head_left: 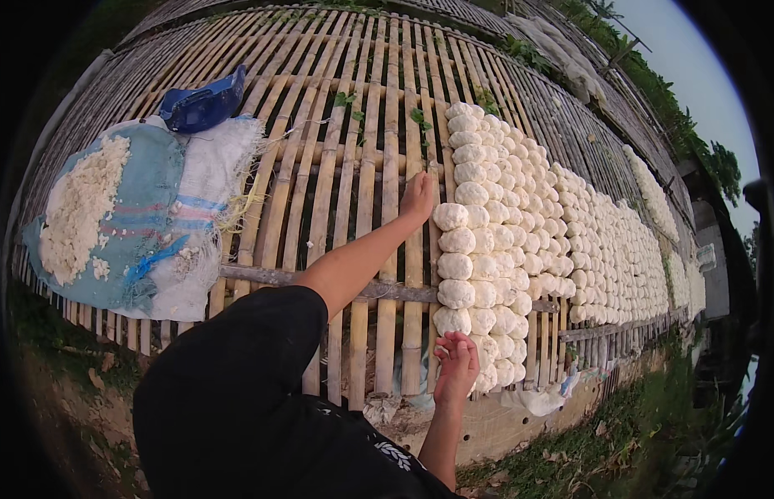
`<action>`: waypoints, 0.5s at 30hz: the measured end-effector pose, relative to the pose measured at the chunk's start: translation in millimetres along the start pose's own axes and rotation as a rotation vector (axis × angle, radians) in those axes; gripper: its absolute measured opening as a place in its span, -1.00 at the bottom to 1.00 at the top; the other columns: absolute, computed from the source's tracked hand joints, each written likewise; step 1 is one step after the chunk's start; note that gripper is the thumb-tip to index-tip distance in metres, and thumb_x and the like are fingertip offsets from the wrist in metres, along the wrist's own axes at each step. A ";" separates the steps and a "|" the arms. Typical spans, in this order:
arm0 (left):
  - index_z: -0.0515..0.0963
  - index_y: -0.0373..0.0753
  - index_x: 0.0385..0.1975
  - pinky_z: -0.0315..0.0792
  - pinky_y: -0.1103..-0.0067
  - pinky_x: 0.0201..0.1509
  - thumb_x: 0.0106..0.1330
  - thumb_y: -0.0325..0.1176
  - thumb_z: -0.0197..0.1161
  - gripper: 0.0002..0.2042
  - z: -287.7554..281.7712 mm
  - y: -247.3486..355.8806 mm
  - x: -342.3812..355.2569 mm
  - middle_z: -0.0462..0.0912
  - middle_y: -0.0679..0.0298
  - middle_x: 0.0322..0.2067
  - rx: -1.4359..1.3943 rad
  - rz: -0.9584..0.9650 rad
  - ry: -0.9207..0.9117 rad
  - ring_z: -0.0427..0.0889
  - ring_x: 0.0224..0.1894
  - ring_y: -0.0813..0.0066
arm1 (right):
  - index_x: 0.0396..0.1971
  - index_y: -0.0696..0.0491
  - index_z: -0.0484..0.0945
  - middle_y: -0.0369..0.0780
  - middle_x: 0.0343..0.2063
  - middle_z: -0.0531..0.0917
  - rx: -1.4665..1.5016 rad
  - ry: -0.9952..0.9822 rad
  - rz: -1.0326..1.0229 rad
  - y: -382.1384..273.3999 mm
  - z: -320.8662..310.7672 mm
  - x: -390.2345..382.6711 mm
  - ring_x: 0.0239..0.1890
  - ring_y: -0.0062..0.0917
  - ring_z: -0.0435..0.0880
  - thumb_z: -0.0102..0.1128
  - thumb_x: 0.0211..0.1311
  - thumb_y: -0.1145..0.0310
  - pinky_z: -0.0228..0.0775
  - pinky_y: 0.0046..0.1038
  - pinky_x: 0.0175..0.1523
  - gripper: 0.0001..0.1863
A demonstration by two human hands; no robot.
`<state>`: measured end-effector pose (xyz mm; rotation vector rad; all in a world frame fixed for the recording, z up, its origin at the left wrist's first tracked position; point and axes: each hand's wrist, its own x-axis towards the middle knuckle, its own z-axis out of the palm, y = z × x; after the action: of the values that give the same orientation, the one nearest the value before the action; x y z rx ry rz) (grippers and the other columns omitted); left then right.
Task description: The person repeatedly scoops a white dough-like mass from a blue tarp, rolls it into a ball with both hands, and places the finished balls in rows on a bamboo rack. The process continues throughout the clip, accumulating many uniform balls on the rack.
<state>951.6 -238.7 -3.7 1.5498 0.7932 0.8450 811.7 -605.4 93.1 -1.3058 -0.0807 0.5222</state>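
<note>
The left hand [417,198] reaches out over a slatted bamboo worktop [412,349], its fingers curled in toward the palm; whether anything is gripped inside cannot be told. Just to the right of it stand the pale, rounded lumps [471,194], set close together in rows that run from beyond the left hand back toward the right hand [458,368]. The right hand is nearer the body, at the close edge of the worktop, with its fingers bent and bunched upward; it is just beside the lumps at the near end of the first row, and whether it touches them or grasps something cannot be made out. Further right of both hands, more blocks of the same lumps stretch away along the slats. Well to the left of the left hand, a blue-green sack [150,200] lies spread out and carries a heap of crumbly white matter [83,208]. A white sack [212,166] with a frayed edge lies next to it, on the side toward the left hand, and a dark blue plastic container [204,101] rests tilted at the far end of the sacks. Beyond the left hand, green leafy shoots [418,116] poke up between the slats. To the right of the right hand and a little nearer the body, a crumpled white plastic bag [538,402] hangs by the worktop's edge, above grassy ground [586,441].
</note>
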 end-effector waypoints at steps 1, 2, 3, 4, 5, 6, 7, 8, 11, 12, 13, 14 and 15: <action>0.50 -0.32 0.20 0.42 0.28 0.33 0.67 0.02 -0.09 -0.50 -29.9 9.9 -9.9 0.61 0.00 0.13 -0.029 0.043 -0.005 0.58 0.23 -0.03 | 0.05 0.15 0.59 -0.13 -0.03 0.74 -0.011 -0.050 0.014 5.0 8.9 -7.9 -0.08 -0.41 0.75 0.10 0.62 0.29 0.58 -0.40 -0.06 -0.75; 0.52 -0.32 0.17 0.42 0.31 0.33 0.64 0.00 -0.01 -0.53 -59.3 18.6 -32.7 0.63 0.03 0.06 -0.111 0.007 -0.031 0.60 0.20 0.07 | 0.04 0.15 0.60 -0.13 -0.04 0.74 -0.011 -0.126 0.021 12.2 20.5 -13.1 -0.08 -0.42 0.75 0.10 0.62 0.30 0.58 -0.40 -0.06 -0.75; 0.54 -0.28 0.13 0.45 0.36 0.25 0.65 -0.02 0.01 -0.57 -96.8 25.3 -56.9 0.64 0.13 0.06 -0.165 0.052 -0.109 0.61 0.19 0.24 | 0.03 0.15 0.60 -0.13 -0.06 0.75 -0.018 -0.142 0.047 20.8 32.0 -19.4 -0.10 -0.43 0.76 0.10 0.62 0.29 0.59 -0.41 -0.08 -0.75; 0.55 -0.24 0.10 0.48 0.42 0.17 0.66 -0.05 0.02 -0.62 -142.1 27.8 -87.9 0.64 0.22 0.07 -0.237 -0.069 -0.182 0.62 0.17 0.37 | 0.03 0.15 0.59 -0.14 -0.08 0.75 -0.021 -0.176 0.087 30.6 42.5 -27.4 -0.11 -0.43 0.76 0.11 0.62 0.28 0.59 -0.42 -0.10 -0.75; 0.57 -0.19 0.07 0.50 0.48 0.10 0.67 -0.08 0.03 -0.67 -179.9 33.6 -116.2 0.64 0.31 0.08 -0.300 -0.226 -0.279 0.63 0.15 0.49 | 0.03 0.14 0.59 -0.15 -0.10 0.75 -0.022 -0.186 0.115 40.0 53.5 -32.2 -0.12 -0.44 0.76 0.12 0.62 0.27 0.59 -0.43 -0.11 -0.75; 0.58 -0.17 0.05 0.50 0.53 0.06 0.67 -0.10 0.03 -0.69 -220.8 36.7 -147.5 0.66 0.34 0.06 -0.339 -0.319 -0.236 0.65 0.10 0.55 | 0.02 0.14 0.59 -0.15 -0.10 0.75 -0.030 -0.252 0.158 50.6 65.0 -36.8 -0.13 -0.45 0.76 0.12 0.61 0.27 0.59 -0.44 -0.11 -0.75; 0.58 -0.15 0.04 0.50 0.57 0.01 0.67 -0.11 0.03 -0.72 -265.7 37.3 -179.8 0.67 0.37 0.03 -0.395 -0.353 -0.222 0.67 0.05 0.61 | 0.02 0.13 0.59 -0.16 -0.11 0.75 -0.041 -0.285 0.191 62.1 76.0 -42.9 -0.14 -0.45 0.76 0.13 0.61 0.27 0.59 -0.45 -0.12 -0.75; 0.59 -0.15 0.01 0.50 0.57 0.00 0.67 -0.13 0.04 -0.73 -310.9 38.2 -208.5 0.68 0.38 0.00 -0.384 -0.409 -0.135 0.69 0.01 0.61 | 0.02 0.13 0.59 -0.17 -0.12 0.75 -0.041 -0.305 0.209 71.1 86.0 -47.8 -0.15 -0.46 0.76 0.13 0.61 0.26 0.59 -0.46 -0.12 -0.75; 0.59 -0.12 -0.03 0.50 0.56 -0.02 0.65 -0.17 0.08 -0.78 -440.9 42.8 -288.4 0.70 0.38 -0.04 -0.325 -0.472 0.163 0.70 -0.05 0.61 | 0.01 0.13 0.59 -0.18 -0.13 0.74 -0.118 -0.448 0.272 99.8 128.7 -61.6 -0.18 -0.48 0.75 0.12 0.62 0.28 0.60 -0.49 -0.14 -0.76; 0.59 -0.12 -0.04 0.50 0.56 -0.02 0.63 -0.20 0.08 -0.80 -480.6 44.6 -311.1 0.70 0.37 -0.05 -0.328 -0.485 0.329 0.70 -0.06 0.60 | 0.00 0.13 0.60 -0.18 -0.14 0.75 -0.095 -0.533 0.268 107.9 144.8 -67.6 -0.18 -0.50 0.75 0.12 0.63 0.29 0.60 -0.50 -0.15 -0.77; 0.59 -0.12 -0.05 0.49 0.55 -0.03 0.62 -0.23 0.08 -0.82 -518.0 45.5 -330.8 0.71 0.36 -0.06 -0.328 -0.489 0.491 0.69 -0.07 0.60 | -0.02 0.13 0.61 -0.19 -0.14 0.75 -0.183 -0.556 0.283 114.1 162.4 -71.4 -0.18 -0.53 0.75 0.11 0.63 0.30 0.60 -0.52 -0.14 -0.78; 0.59 -0.12 -0.05 0.48 0.54 -0.04 0.60 -0.24 0.09 -0.83 -553.9 45.2 -346.0 0.71 0.36 -0.07 -0.307 -0.488 0.630 0.69 -0.09 0.58 | -0.02 0.13 0.62 -0.19 -0.15 0.76 -0.209 -0.608 0.278 120.7 182.1 -75.7 -0.19 -0.53 0.75 0.11 0.63 0.30 0.60 -0.52 -0.14 -0.78; 0.58 -0.12 -0.05 0.47 0.53 -0.05 0.58 -0.25 0.10 -0.84 -588.1 43.2 -358.2 0.71 0.36 -0.09 -0.288 -0.486 0.767 0.68 -0.10 0.57 | -0.02 0.13 0.63 -0.19 -0.15 0.76 -0.224 -0.657 0.260 127.0 203.1 -80.6 -0.19 -0.54 0.75 0.11 0.63 0.30 0.59 -0.52 -0.15 -0.78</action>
<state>265.1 -252.6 63.9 0.6990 1.4494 1.1270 629.8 -435.5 49.6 -1.3219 -0.5309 1.1789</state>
